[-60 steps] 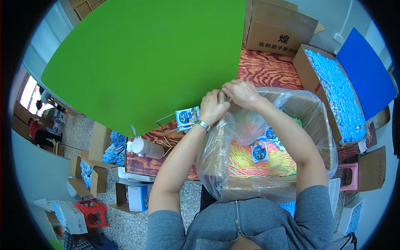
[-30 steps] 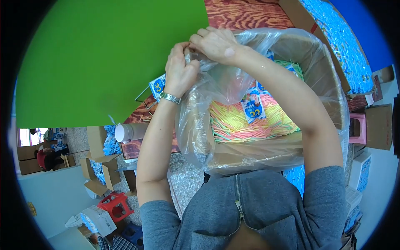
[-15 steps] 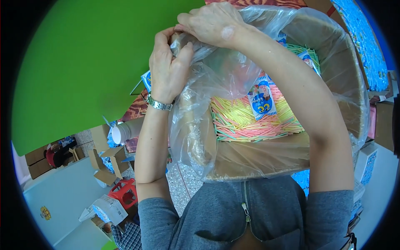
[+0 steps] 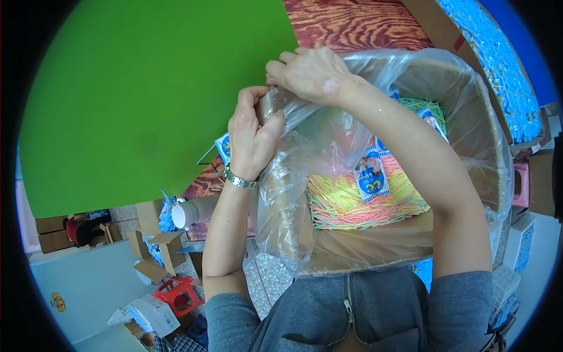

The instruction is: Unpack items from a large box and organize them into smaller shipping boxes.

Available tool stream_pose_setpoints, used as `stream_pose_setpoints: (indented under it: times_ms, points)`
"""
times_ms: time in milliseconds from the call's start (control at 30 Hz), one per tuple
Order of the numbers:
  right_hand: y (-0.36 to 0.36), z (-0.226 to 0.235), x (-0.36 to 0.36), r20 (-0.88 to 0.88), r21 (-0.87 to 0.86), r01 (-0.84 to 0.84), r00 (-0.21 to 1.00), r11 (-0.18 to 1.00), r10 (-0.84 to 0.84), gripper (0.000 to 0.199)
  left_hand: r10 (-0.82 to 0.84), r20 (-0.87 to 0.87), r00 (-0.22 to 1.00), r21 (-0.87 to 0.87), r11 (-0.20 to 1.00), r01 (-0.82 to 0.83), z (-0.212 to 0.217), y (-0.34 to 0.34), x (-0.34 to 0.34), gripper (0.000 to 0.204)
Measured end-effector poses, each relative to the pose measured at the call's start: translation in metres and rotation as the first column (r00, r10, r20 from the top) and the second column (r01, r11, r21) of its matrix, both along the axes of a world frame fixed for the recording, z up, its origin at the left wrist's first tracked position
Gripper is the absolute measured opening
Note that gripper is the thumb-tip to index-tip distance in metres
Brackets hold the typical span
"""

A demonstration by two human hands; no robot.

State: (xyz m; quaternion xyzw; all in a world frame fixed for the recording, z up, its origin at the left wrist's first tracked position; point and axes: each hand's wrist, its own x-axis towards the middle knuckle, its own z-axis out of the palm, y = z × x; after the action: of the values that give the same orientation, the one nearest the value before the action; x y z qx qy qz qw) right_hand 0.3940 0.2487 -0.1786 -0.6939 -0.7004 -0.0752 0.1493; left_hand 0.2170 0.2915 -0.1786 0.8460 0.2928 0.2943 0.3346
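Note:
A cardboard box (image 4: 366,246) stands against my body, lined with a clear plastic bag (image 4: 319,138) folded over its rim. Inside lie many thin pastel sticks (image 4: 337,205) in yellow, pink and green, with a few small blue-and-white packets (image 4: 372,176) on top. My left hand (image 4: 255,132), a metal watch at its wrist, is closed round the box's far left corner, gripping the plastic there. Reaching across the box, my right hand (image 4: 311,73) has its fingers bent over the plastic at that same corner; its fingertips are partly hidden.
A large green board (image 4: 135,111) covers the left side, beside a red wood-grain tabletop (image 4: 358,23). A white cylinder (image 4: 190,212) lies near my left forearm. Blue packets fill a carton (image 4: 498,70) at far right. Below left are a red stool (image 4: 177,295), open cartons (image 4: 167,249) and another person's checked sleeve.
The view has shifted, so the box and my arms appear lower in the picture and more red tabletop shows. Both hands stay at the same corner, with the plastic held there.

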Motion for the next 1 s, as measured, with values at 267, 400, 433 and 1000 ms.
stream_pose_setpoints:
  times_ms: [267,400,433,1000]
  points:
    - [-0.015,0.007,-0.002,-0.022,0.006,-0.066,0.998,0.998,0.067,0.031,0.018,-0.038,0.999,-0.042,0.999,-0.020,0.003,0.007,-0.002,0.042]
    - [-0.010,0.006,-0.010,-0.021,-0.046,0.055,0.998,0.997,-0.056,0.032,-0.030,0.004,1.000,-0.095,0.995,0.030,-0.012,0.017,0.002,0.039]
    - [-0.008,0.006,-0.013,-0.015,-0.037,0.098,0.995,0.995,-0.098,0.032,-0.025,0.102,0.994,-0.201,0.979,0.045,-0.016,0.017,0.006,0.038]
    - [-0.016,-0.004,-0.024,0.033,0.104,0.039,0.999,0.994,-0.043,0.024,0.007,0.316,0.949,-0.387,0.914,0.122,-0.016,0.012,0.008,0.035]
